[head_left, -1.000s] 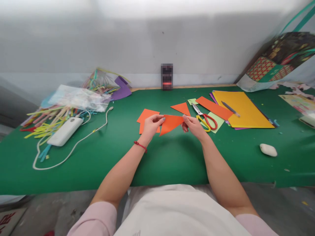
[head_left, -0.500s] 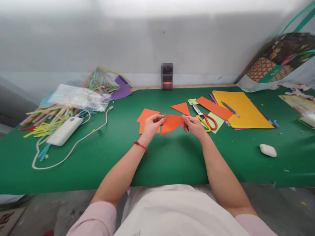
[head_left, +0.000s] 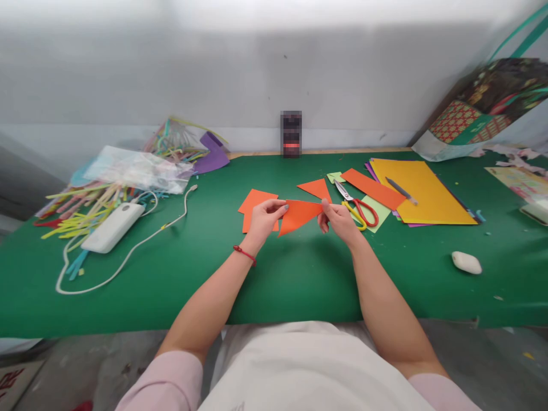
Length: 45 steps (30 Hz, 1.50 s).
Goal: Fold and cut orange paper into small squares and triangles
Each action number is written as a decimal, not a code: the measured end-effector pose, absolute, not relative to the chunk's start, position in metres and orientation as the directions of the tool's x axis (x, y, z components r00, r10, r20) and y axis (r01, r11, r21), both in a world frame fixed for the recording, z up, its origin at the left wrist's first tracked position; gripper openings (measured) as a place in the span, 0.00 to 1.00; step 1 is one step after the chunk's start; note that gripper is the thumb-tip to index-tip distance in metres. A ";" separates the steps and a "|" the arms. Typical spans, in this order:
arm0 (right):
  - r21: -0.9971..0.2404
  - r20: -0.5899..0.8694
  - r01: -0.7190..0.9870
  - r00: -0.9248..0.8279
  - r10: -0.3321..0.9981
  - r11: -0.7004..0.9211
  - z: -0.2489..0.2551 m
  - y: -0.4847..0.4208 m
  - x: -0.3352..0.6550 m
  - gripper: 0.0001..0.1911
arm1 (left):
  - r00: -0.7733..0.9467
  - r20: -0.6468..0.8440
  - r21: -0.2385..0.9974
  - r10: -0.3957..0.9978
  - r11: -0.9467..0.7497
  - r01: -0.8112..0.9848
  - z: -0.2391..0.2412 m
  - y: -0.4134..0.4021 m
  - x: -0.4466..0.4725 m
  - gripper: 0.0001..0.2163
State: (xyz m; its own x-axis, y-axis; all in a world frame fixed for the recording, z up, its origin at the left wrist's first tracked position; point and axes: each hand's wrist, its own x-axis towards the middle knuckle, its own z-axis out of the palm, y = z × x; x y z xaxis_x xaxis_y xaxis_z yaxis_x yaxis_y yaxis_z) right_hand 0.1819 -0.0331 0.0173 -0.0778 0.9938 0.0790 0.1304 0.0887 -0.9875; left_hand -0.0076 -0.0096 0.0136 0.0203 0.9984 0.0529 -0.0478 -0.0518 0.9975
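1. Green table (head_left: 299, 285) fills the frame's middle band.
2. Yellow sheet (head_left: 423, 191) lies at right of centre.
3. Orange triangle (head_left: 299, 214) sits at centre, pinched at its ends by left hand (head_left: 263, 220) and right hand (head_left: 340, 220).
4. Scissors (head_left: 357, 208) lie just right of the right hand.

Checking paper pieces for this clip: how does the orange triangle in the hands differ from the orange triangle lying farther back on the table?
The held orange triangle is pinched at its two ends by the left hand and right hand, lifted off the green table; the far orange triangle lies flat and untouched. The held one looks larger and longer. Both are the same orange paper.
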 end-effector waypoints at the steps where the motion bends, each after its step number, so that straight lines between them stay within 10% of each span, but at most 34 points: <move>1: -0.987 0.076 0.135 -0.077 0.994 0.086 0.018 -0.033 0.182 0.32 | 0.018 0.056 0.997 0.998 -0.055 -0.047 0.014 -0.010 -0.008 0.08; 16: -0.988 0.083 0.127 -0.053 0.995 0.089 0.018 -0.041 0.164 0.22 | 0.071 0.098 0.995 0.993 -0.097 -0.020 0.011 -0.014 -0.004 0.09; 45: -0.998 0.067 0.006 -0.112 0.991 0.068 0.017 -0.036 0.172 0.32 | 0.013 0.091 0.995 0.996 -0.091 -0.030 0.016 -0.011 -0.010 0.08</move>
